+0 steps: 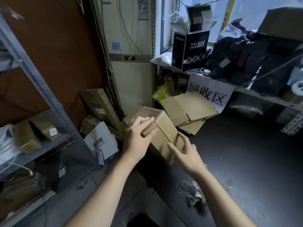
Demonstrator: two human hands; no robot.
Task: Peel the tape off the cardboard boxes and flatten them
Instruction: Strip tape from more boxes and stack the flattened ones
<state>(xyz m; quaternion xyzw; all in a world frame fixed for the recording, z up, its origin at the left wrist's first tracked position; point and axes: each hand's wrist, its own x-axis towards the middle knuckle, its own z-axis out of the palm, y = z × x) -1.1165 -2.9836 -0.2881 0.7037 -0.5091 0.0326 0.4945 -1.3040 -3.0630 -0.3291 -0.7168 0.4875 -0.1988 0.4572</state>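
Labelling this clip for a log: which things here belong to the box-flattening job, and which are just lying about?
Job: cardboard box; left hand gripping its corner; right hand touching its side; flattened cardboard stack; crumpled scraps, likely tape.
Lying about: mask box; black bags; white paper bag.

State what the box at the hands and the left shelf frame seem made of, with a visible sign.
The box: brown cardboard, matt, with folded flap edges; glossy patches suggest tape. The shelf frame: probably painted grey metal, a thin angled upright.
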